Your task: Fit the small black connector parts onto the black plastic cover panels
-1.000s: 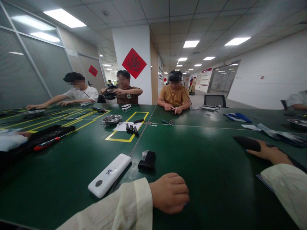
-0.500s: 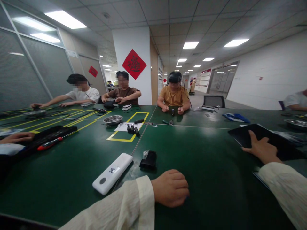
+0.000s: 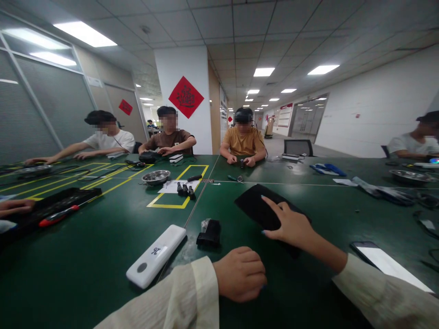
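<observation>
Around the edge of a flat, dark black panel (image 3: 255, 201) my right hand (image 3: 291, 224) is closed. Its thumb and index finger lie spread over the top, and the other fingers are partly hidden. The panel is tilted over the green table, right of centre; I cannot tell its exact kind. My left hand (image 3: 242, 274) rests on the table in a loose fist, with nothing sticking out of it. Just beyond it lie a small black bracket-like part (image 3: 210, 235) with a clear plastic bag and a white power bank (image 3: 156, 256) marked 26.
A phone (image 3: 391, 265) lies at right, near gloves (image 3: 384, 192). Black cylindrical parts (image 3: 185, 189) and a metal bowl (image 3: 156, 177) stand farther off. At left is a black tray (image 3: 72, 201) beside a red screwdriver (image 3: 58, 216) and another person's hand (image 3: 15, 208). Several people sit around.
My right hand has carried the black panel from the right side toward the middle, uncovering the phone. My left hand has stayed on the table. The view has shifted slightly.
</observation>
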### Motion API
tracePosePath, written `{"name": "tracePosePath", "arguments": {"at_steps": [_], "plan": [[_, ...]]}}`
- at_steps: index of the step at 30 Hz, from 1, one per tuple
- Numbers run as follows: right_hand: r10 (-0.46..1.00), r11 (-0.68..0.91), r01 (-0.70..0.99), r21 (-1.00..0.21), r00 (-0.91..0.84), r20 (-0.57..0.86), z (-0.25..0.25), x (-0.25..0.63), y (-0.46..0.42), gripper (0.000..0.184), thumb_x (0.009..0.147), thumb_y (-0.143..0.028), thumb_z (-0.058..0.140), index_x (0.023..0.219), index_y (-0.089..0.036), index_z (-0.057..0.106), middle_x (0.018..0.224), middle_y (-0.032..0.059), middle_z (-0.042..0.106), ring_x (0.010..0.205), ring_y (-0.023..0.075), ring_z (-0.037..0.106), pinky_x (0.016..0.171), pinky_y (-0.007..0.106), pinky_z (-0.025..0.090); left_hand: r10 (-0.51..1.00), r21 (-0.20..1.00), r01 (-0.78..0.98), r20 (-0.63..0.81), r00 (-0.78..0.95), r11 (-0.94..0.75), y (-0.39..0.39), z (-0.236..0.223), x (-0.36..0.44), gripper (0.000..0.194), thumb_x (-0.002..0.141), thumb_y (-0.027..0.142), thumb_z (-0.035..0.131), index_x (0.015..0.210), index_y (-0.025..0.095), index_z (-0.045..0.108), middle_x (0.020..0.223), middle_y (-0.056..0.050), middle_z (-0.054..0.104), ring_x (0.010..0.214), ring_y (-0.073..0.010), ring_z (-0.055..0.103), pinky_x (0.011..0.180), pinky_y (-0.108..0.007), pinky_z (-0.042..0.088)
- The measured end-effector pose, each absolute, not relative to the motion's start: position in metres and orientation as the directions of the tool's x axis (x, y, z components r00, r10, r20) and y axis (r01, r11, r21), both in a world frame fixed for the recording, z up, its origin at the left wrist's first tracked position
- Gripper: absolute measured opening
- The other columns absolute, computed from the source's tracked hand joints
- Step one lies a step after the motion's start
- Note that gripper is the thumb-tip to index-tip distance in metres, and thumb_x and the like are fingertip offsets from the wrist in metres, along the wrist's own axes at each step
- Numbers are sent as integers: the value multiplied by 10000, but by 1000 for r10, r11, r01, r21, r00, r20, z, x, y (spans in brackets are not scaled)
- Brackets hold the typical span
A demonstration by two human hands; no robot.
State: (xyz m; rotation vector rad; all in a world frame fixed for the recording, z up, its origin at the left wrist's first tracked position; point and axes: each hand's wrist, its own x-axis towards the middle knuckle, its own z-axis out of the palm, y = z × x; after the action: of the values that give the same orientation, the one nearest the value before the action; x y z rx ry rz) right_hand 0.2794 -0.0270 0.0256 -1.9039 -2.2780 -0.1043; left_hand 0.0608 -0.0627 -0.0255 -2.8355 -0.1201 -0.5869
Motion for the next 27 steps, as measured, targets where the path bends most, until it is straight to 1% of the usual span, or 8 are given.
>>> {"name": "tracePosePath", "arguments": {"at_steps": [2, 4, 7, 10, 15, 18, 22, 27], "plan": [[961, 249, 964, -93, -235, 144, 25, 256, -35, 1015, 668, -650, 597, 1473, -376, 43, 1181, 117, 494, 883, 289, 630, 687, 351, 452, 20, -231, 127, 417, 909, -965, -63, -25, 60, 88, 817, 249, 511, 866, 195, 559, 863, -2, 624, 797, -146, 530, 706, -323, 379], [960, 261, 961, -88, -250, 125, 25, 235, -41, 1053, 649, -652, 617, 1478, -352, 41, 1161, 130, 505, 871, 300, 633, 689, 364, 457, 3, -240, 124, 448, 894, -963, -63, -24, 60, 86, 816, 242, 507, 860, 194, 563, 840, 0, 623, 788, -149, 525, 709, -324, 381], [972, 219, 975, -49, -213, 103, 25, 211, -46, 1033, 676, -633, 618, 1489, -281, 87, 1146, 183, 515, 838, 315, 641, 681, 387, 469, -18, -252, 116, 475, 880, -961, -64, -24, 59, 88, 817, 231, 505, 855, 190, 573, 818, -1, 618, 772, -147, 519, 713, -321, 383], [982, 180, 984, -16, -179, 53, 22, 194, -49, 972, 718, -585, 622, 1486, -215, 153, 1118, 224, 535, 818, 314, 647, 679, 392, 476, -35, -273, 97, 444, 895, -957, -65, -25, 60, 87, 810, 253, 522, 830, 190, 578, 775, -5, 599, 748, -145, 514, 737, -320, 390], [993, 119, 993, -8, -119, -16, 17, 183, -47, 935, 705, -590, 643, 1447, -152, 279, 1110, 263, 544, 820, 320, 653, 665, 390, 483, -61, -307, 82, 427, 902, -948, -67, -27, 61, 116, 820, 288, 529, 780, 188, 574, 753, -8, 586, 722, -142, 506, 691, -319, 386], [995, 86, 996, -23, -87, -48, 14, 180, -44, 938, 690, -608, 648, 1432, -147, 304, 1102, 260, 550, 826, 328, 655, 662, 404, 489, -68, -305, 81, 446, 892, -949, -67, -27, 60, 116, 823, 278, 519, 791, 189, 585, 764, -10, 591, 732, -143, 503, 688, -316, 387], [993, 70, 997, 15, -68, -97, 7, 174, -41, 927, 718, -568, 647, 1456, -157, 265, 1117, 278, 546, 872, 349, 649, 661, 425, 496, -104, -304, 52, 473, 875, -951, -67, -25, 59, 131, 821, 270, 502, 822, 184, 601, 754, -4, 594, 711, -144, 487, 694, -327, 392], [987, 30, 999, 21, -27, -160, 0, 171, -40, 961, 711, -672, 575, 1471, -197, 231, 1161, 280, 537, 898, 382, 638, 603, 464, 500, -106, -308, 42, 451, 886, -951, -67, -24, 60, 119, 824, 260, 501, 801, 180, 586, 743, 1, 583, 695, -141, 480, 669, -323, 377]]}}
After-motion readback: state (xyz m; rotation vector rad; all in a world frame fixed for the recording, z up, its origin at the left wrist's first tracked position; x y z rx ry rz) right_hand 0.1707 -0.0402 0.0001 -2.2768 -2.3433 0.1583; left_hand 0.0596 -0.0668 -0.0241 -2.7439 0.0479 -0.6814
